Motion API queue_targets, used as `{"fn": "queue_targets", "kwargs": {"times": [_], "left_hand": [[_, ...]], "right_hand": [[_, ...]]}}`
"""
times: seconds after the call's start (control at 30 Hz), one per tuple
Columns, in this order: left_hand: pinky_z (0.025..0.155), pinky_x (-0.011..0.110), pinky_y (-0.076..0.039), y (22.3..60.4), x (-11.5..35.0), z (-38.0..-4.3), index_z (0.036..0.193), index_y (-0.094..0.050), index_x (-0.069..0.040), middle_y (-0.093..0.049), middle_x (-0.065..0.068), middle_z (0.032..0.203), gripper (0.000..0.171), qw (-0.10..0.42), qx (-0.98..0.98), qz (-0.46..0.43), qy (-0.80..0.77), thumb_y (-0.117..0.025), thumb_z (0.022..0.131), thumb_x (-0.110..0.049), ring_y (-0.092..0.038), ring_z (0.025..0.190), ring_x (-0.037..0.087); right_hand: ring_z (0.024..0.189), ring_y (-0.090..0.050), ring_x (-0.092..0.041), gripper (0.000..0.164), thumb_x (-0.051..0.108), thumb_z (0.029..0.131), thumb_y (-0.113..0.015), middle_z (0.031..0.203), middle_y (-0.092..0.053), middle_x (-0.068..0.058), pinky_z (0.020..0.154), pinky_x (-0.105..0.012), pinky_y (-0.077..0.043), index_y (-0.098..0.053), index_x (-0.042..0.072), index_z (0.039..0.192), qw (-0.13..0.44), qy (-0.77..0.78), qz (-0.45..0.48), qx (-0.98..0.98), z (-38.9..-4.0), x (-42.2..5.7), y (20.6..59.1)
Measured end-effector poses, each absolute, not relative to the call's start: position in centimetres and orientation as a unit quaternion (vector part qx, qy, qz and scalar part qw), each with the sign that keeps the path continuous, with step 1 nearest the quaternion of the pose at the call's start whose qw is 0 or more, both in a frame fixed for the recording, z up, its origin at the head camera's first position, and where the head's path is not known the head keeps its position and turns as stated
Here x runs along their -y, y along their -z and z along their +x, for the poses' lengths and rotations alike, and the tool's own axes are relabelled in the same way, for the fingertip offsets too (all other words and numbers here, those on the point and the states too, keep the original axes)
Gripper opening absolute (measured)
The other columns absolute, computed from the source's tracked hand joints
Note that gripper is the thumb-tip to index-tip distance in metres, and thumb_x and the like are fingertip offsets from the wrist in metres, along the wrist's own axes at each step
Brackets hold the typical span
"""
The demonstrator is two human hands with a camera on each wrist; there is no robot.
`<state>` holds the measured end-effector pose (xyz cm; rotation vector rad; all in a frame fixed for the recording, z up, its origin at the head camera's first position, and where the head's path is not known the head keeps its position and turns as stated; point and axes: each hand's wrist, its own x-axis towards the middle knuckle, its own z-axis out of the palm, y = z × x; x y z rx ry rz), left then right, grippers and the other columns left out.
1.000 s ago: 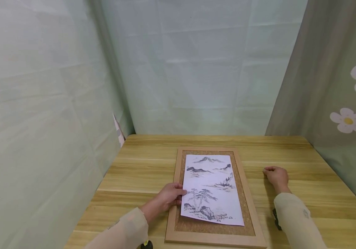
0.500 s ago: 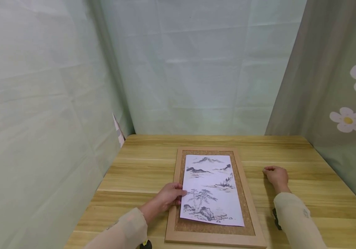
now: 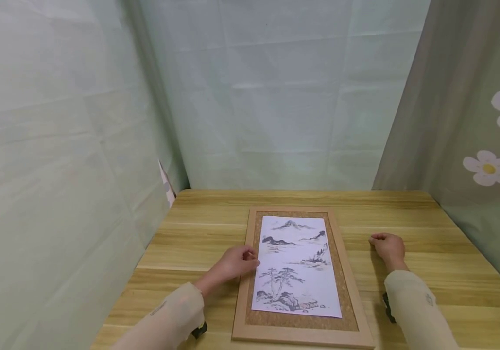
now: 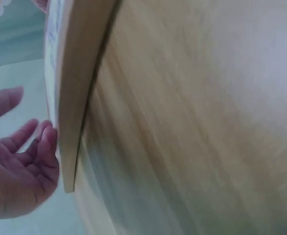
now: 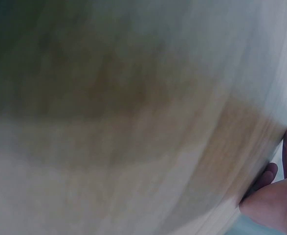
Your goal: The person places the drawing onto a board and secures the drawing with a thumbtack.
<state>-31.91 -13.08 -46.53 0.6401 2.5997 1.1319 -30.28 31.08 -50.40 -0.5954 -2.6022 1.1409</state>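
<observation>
A white sheet of paper printed with an ink landscape [image 3: 293, 272] lies on a wood-framed cork board [image 3: 350, 296]. At the sheet's left edge is my left hand [image 3: 233, 262], its thumb apart from loosely bent fingers. The left wrist view shows those fingers [image 4: 46, 142] right beside the side of the board's frame [image 4: 75, 93], holding nothing. To the right of the board, my right hand [image 3: 390, 249] rests on the table with its fingers loosely curled. The right wrist view catches only part of that hand [image 5: 275, 200] at the edge, low against the wood.
A wood-grain table [image 3: 201, 233] bears the board. Pale cloth hangs behind it [image 3: 284, 121] and on the left [image 3: 57, 170]. On the right hangs a curtain with daisy prints [image 3: 489, 169].
My left hand has let go of the paper's edge and lifted slightly away from me. The paper has shifted a little and lies flatter on the cork. The right hand stays put.
</observation>
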Motion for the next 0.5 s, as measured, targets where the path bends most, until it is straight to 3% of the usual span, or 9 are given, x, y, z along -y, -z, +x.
{"fn": "queue_targets", "kwargs": {"times": [0.13, 0.27, 0.37, 0.5], "left_hand": [[0.088, 0.042, -0.049, 46.8, 12.4, -33.2, 0.128, -0.062, -0.003, -0.061, 0.011, 0.117, 0.046, 0.072, -0.908, 0.282, -0.303, -0.072, 0.092, -0.03, -0.058, 0.104, 0.025], [0.112, 0.054, -0.029, 46.9, 11.6, -34.6, 0.144, -0.051, -0.009, -0.041, 0.016, 0.152, 0.068, 0.064, -0.916, 0.331, -0.219, -0.073, 0.09, -0.043, -0.037, 0.14, 0.035], [0.116, 0.055, -0.019, 46.9, 11.2, -35.5, 0.152, -0.041, -0.013, -0.026, 0.014, 0.161, 0.083, 0.082, -0.917, 0.346, -0.182, -0.073, 0.086, -0.052, -0.023, 0.147, 0.033], [0.118, 0.054, -0.012, 47.3, 10.8, -36.3, 0.156, -0.033, -0.016, -0.019, 0.01, 0.164, 0.098, 0.098, -0.92, 0.357, -0.131, -0.07, 0.081, -0.065, -0.015, 0.15, 0.031]], "right_hand": [[0.107, -0.054, -0.049, 0.027, 0.013, 0.096, -0.06, 0.11, -0.065, -0.029, 0.093, -0.054, -0.039, -0.068, -0.011, 0.106, 0.109, -0.391, -0.205, 0.891, -30.3, -31.1, 50.2], [0.107, -0.054, -0.049, 0.027, 0.012, 0.096, -0.059, 0.112, -0.064, -0.029, 0.094, -0.055, -0.039, -0.068, -0.01, 0.108, 0.106, -0.394, -0.208, 0.889, -30.4, -31.1, 50.3], [0.108, -0.054, -0.049, 0.027, 0.013, 0.096, -0.059, 0.113, -0.064, -0.029, 0.095, -0.055, -0.039, -0.068, -0.01, 0.108, 0.107, -0.397, -0.209, 0.887, -30.4, -31.2, 50.4], [0.109, -0.053, -0.049, 0.028, 0.013, 0.096, -0.059, 0.112, -0.064, -0.03, 0.095, -0.055, -0.039, -0.068, -0.01, 0.108, 0.108, -0.398, -0.209, 0.887, -30.4, -31.3, 50.5]]}}
